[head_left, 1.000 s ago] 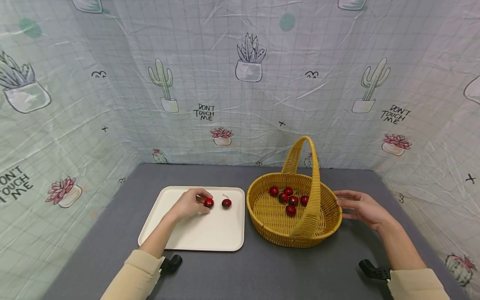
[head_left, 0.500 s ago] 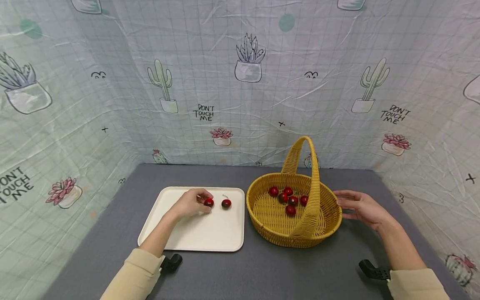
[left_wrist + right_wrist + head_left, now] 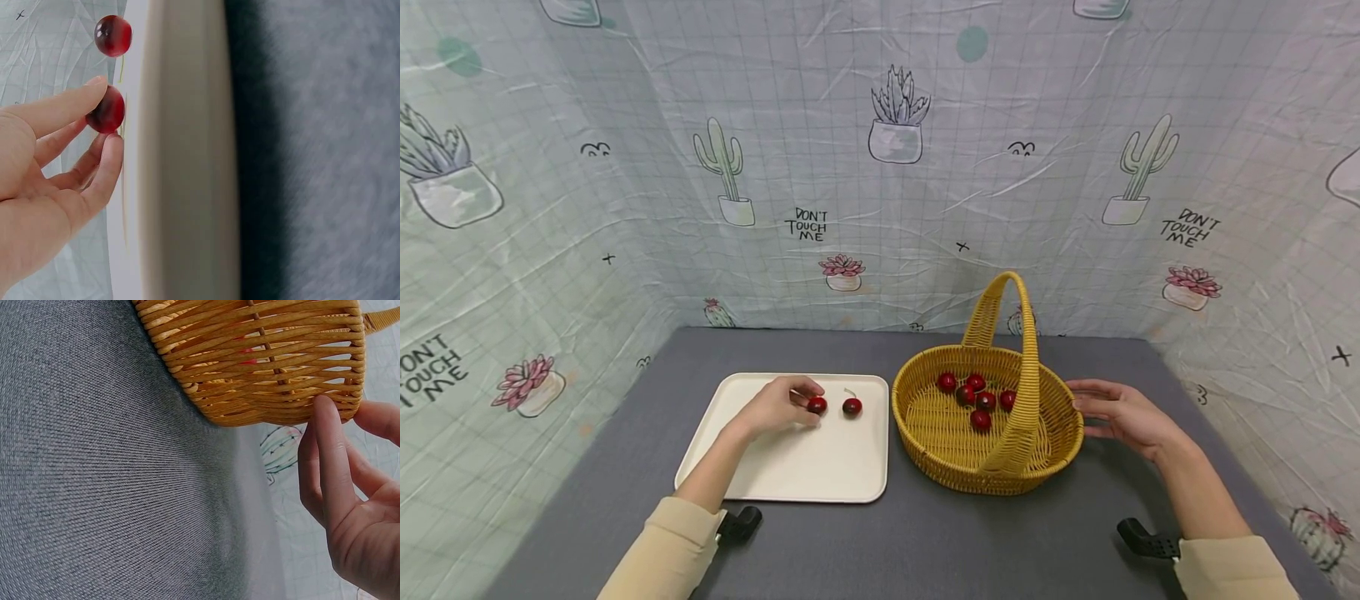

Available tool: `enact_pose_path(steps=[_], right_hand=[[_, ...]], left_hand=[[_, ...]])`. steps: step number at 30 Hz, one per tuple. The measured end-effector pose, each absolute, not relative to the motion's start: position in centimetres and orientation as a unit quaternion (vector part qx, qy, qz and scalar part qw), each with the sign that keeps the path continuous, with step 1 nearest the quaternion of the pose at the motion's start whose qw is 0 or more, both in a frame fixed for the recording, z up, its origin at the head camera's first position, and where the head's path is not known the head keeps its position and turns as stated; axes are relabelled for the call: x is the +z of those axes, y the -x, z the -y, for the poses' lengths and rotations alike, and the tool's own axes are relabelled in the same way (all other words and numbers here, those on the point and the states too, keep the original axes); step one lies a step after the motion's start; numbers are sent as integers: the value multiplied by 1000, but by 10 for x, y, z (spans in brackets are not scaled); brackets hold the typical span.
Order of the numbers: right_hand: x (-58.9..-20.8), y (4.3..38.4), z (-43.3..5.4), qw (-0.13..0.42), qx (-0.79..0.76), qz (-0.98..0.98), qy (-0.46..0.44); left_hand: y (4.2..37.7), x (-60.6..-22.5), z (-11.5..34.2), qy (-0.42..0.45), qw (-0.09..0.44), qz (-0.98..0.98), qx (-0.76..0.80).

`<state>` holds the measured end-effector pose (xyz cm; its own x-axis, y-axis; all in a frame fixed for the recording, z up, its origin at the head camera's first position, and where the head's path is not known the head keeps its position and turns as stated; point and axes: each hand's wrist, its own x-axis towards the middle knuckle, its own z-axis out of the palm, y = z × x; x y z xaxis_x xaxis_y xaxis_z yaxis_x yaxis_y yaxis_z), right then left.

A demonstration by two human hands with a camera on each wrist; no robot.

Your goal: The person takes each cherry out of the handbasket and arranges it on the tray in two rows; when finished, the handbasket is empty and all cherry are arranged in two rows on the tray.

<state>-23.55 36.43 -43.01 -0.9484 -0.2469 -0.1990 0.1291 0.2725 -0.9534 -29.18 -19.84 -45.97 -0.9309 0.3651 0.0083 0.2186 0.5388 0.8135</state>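
My left hand (image 3: 782, 406) is over the cream tray (image 3: 808, 471), thumb and fingertips on either side of a dark red cherry (image 3: 107, 111). It pinches this cherry low, close to the tray's surface. A second cherry (image 3: 852, 407) with a thin stem lies just to the right on the tray. The yellow wicker basket (image 3: 943, 442), its tall handle (image 3: 1032, 358) arching over it, contains several cherries (image 3: 981, 420). At the basket's right end is my right hand (image 3: 1123, 415). Its fairly straight fingers touch the rim and outer wall (image 3: 294, 403).
Tray and basket stand side by side on a dark grey cloth-covered table (image 3: 925, 550). A pale patterned sheet (image 3: 775, 150) hangs close behind and at both sides. Black wrist-worn pieces (image 3: 741, 526) jut out near both cuffs.
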Motion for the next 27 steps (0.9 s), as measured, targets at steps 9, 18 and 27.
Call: enact_pose_path(steps=[9, 18, 27], right_hand=[[-428, 235, -364, 158, -604, -780, 41], [-428, 235, -365, 159, -611, -774, 44], [-429, 236, -366, 161, -614, -772, 48]], left_hand=[[292, -452, 204, -169, 91, -863, 467], [290, -435, 194, -183, 77, -866, 459], [287, -426, 168, -217, 55, -861, 457]])
